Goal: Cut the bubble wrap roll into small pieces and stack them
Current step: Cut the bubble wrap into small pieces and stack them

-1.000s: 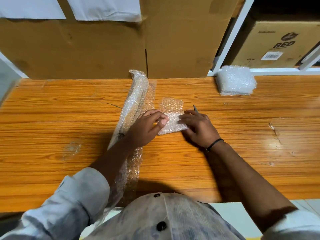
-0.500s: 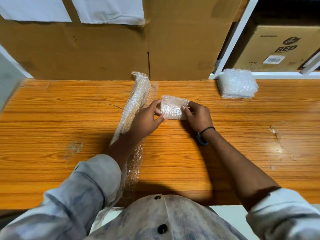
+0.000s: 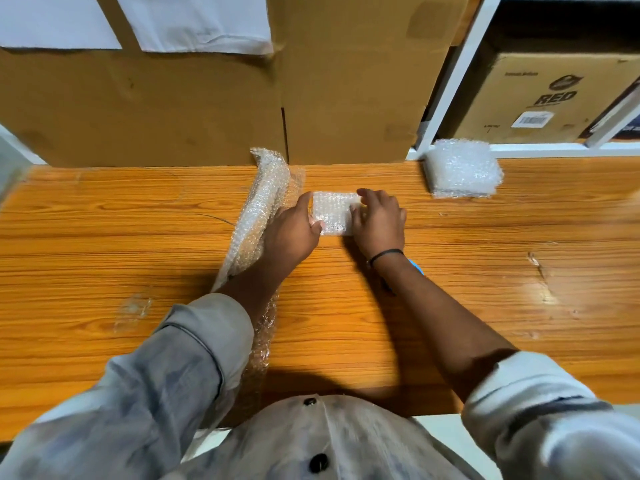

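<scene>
At the middle of the table [image 3: 138, 230], a small cut bubble wrap piece [image 3: 334, 213] is held between both hands. The piece is roughly square, clear-white, and covered in small raised bubbles. Whether it lies on the wood or sits just above it cannot be determined.

The left hand [image 3: 292, 233] grips the left edge of the piece, with the index finger at the far corner and the thumb at the near corner. The right hand [image 3: 379, 221] grips the right edge with its fingers curled over it. A black wristband [image 3: 384, 254] circles the right wrist. A blue object [image 3: 415, 266] shows just beside that wrist, mostly hidden by the forearm.

The bubble wrap roll [image 3: 258, 216] lies just left of the piece as a loose, flattened tube. It runs from the far edge toward the near edge, and the left hand and forearm cover part of it.

A stack of cut pieces [image 3: 462, 173] sits at the far right of the table, well apart from the hands.

The table surface is glossy orange-brown wood grain with scuffs at the right. Plain cardboard boxes [image 3: 173, 109] stand along its far edge, with white paper sheets [image 3: 194, 22] hanging over their tops. A white shelf frame [image 3: 450, 81] at the right holds a carton [image 3: 554, 95] printed "RED" with a barcode label.
</scene>
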`<state>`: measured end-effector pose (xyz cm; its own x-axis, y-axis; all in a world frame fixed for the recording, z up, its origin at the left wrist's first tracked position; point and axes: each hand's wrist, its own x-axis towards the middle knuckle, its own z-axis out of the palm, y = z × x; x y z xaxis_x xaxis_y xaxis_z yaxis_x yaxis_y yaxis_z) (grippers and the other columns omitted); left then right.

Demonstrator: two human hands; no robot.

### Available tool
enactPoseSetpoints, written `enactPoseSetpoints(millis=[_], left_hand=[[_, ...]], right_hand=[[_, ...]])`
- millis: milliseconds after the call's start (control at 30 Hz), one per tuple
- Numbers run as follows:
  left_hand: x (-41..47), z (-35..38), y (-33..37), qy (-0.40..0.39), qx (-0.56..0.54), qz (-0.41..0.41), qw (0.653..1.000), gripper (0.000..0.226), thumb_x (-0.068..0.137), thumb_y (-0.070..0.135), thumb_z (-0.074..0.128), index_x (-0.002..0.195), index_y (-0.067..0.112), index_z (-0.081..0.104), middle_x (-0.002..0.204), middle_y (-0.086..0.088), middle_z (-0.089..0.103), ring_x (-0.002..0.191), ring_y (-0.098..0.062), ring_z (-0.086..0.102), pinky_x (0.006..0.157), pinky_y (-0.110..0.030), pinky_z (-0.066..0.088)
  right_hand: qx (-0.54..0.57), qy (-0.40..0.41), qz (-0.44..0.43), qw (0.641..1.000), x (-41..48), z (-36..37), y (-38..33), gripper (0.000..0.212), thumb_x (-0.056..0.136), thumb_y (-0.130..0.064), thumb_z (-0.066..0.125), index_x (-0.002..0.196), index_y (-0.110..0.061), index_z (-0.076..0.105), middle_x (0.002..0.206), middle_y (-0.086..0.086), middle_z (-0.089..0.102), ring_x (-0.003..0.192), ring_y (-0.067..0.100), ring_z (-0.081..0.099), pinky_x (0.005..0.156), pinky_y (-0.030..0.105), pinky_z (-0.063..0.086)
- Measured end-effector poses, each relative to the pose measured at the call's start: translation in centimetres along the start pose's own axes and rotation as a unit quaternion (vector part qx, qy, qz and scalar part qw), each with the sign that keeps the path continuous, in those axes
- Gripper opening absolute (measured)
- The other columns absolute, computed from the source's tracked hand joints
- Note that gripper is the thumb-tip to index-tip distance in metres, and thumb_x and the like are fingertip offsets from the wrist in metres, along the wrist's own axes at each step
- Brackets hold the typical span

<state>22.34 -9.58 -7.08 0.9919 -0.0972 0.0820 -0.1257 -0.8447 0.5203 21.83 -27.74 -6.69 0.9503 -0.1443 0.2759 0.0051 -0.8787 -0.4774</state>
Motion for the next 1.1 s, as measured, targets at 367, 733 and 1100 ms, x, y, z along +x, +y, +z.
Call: enactPoseSetpoints(millis=[367,733,1100], left_hand=[[-1.5,-0.1,0.5,0.045,0.175,0.155,0.971,0.034,0.093,0.046,0.065,0.126,0.038,0.066,0.126,0.005,0.056,0.116,-0.026,0.049,0.092,-0.042,0.041],[-0.5,-0.1,-1.2,0.043,0.139,0.203,0.968,0.011,0.097,0.035,0.066,0.106,0.035,0.074,0.121,0.008,0.060,0.113,-0.024,0.049,0.090,-0.042,0.040],[-0.5,-1.3,-0.1,0.007,-0.157,0.093,0.983,0.062,0.095,0.056,0.062,0.150,0.035,0.042,0.151,0.008,0.050,0.135,-0.019,0.048,0.108,-0.045,0.045]], right_hand=[[-0.052,-0.047,-0.113,0.991,-3.5,1.1,-0.1,0.051,0.098,-0.041,0.048,0.140,-0.015,0.057,0.148,0.012,0.053,0.136,0.035,0.045,0.105,0.053,0.037],[-0.010,-0.087,-0.094,0.992,-2.7,-0.5,1.9,0.060,0.088,-0.049,0.065,0.140,-0.020,0.057,0.151,0.004,0.049,0.138,0.030,0.036,0.107,0.047,0.032],[0.201,-0.017,-0.001,0.980,-1.2,-1.4,-0.7,0.016,0.095,-0.023,0.066,0.101,-0.013,0.075,0.092,0.004,0.077,0.085,0.021,0.067,0.078,0.037,0.049]])
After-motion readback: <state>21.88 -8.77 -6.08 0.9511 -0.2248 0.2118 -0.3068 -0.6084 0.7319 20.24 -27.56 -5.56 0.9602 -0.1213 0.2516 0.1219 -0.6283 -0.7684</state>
